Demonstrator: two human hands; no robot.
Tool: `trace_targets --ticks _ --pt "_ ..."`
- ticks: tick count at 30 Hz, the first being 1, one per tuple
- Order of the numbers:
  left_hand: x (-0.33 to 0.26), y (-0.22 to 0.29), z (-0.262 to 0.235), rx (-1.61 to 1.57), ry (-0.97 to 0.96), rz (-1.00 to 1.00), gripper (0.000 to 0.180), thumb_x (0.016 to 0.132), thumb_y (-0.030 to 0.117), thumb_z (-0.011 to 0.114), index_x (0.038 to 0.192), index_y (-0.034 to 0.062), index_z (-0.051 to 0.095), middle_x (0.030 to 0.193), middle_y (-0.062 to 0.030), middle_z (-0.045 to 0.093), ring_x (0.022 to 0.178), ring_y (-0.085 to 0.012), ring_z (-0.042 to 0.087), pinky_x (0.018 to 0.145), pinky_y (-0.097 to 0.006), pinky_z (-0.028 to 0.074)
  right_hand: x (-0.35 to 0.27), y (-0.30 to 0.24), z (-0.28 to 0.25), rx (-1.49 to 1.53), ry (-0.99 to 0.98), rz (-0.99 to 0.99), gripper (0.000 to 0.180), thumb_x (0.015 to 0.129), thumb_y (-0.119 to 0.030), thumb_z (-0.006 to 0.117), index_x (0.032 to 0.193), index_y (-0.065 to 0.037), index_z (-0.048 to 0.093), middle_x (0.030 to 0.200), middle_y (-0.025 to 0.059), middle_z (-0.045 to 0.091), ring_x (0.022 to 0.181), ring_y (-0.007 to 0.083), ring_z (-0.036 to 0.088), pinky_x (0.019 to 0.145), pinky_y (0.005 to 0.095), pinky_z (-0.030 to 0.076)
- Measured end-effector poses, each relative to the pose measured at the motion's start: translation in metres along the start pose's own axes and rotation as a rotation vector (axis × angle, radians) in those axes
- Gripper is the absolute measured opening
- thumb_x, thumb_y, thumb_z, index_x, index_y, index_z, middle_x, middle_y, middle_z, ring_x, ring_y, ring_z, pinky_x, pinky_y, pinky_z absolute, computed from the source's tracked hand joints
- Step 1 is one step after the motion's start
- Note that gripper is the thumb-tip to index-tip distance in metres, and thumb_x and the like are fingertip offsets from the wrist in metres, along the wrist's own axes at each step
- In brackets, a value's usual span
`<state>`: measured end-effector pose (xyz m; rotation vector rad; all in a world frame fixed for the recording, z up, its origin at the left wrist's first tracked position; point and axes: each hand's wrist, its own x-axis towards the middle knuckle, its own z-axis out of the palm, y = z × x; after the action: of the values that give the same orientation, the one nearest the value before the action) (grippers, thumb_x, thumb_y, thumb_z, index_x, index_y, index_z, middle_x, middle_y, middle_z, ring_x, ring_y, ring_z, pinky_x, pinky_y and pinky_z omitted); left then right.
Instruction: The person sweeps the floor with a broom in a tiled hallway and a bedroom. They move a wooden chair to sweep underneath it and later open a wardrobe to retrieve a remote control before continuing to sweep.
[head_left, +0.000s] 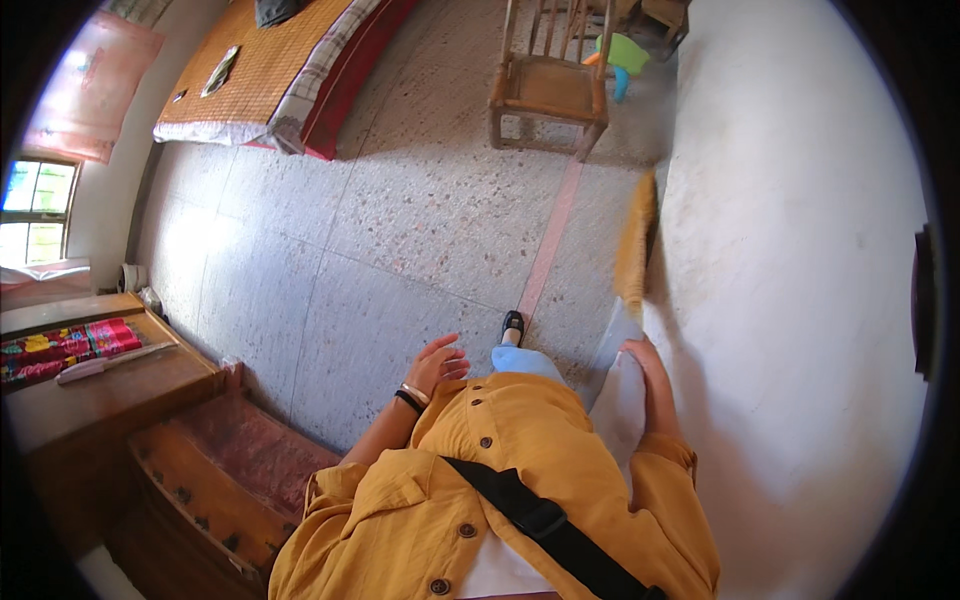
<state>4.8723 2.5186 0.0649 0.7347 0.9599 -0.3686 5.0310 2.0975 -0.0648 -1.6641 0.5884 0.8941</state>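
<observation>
The right hand [652,372] is closed around the handle of a straw-coloured broom [636,245], whose slightly blurred head points forward beside the white wall [790,250], while the left hand [438,365] hangs empty, fingers loosely spread, well apart from it. The step in hand looks like sweeping along the wall — though whether the bristles touch the speckled floor [420,220] I cannot tell. The next move probably calls for a low, steady stroke, clear of the wooden chair [555,85] ahead.
</observation>
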Motion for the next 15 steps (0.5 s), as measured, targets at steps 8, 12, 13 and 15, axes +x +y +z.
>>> trace_targets --ticks 8,12,13,15 --pt "0.026 0.017 0.04 0.048 -0.041 -0.057 0.03 0.084 0.013 0.046 0.113 0.0088 0.048 0.09 -0.0084 0.056 0.08 -0.0211 0.058 0.069 -0.034 0.05 -0.01 -0.077 -0.007 0.164 -0.191 -0.013 0.061 0.061 -0.004 0.059 0.117 -0.003 0.036 0.065 0.0112 0.053 0.045 0.0202 0.052 0.039 0.0338 0.044" --pt "0.047 0.036 0.049 0.084 -0.067 -0.038 0.029 0.084 0.013 0.046 0.113 0.0094 0.049 0.089 -0.0087 0.056 0.08 -0.0215 0.058 0.07 -0.035 0.05 -0.023 -0.094 -0.016 0.169 -0.082 -0.012 0.067 0.059 -0.003 0.059 0.121 -0.005 0.034 0.063 0.0106 0.052 0.044 0.02 0.051 0.038 0.0342 0.044" --pt "0.053 0.041 0.054 0.087 -0.087 -0.046 0.029 0.084 0.013 0.046 0.113 0.0094 0.049 0.089 -0.0088 0.056 0.08 -0.0216 0.058 0.07 -0.035 0.05 -0.022 -0.101 -0.014 0.138 -0.036 -0.032 0.066 0.059 -0.003 0.059 0.12 -0.005 0.035 0.064 0.0104 0.052 0.045 0.0202 0.051 0.039 0.0341 0.044" --pt "0.065 0.052 0.064 0.101 -0.111 -0.082 0.03 0.084 0.013 0.046 0.114 0.0084 0.047 0.09 -0.0091 0.056 0.081 -0.0218 0.058 0.071 -0.035 0.05 0.001 -0.105 -0.012 0.057 0.037 -0.097 0.063 0.059 -0.004 0.06 0.118 -0.003 0.037 0.066 0.0101 0.052 0.047 0.0206 0.052 0.041 0.0337 0.045"
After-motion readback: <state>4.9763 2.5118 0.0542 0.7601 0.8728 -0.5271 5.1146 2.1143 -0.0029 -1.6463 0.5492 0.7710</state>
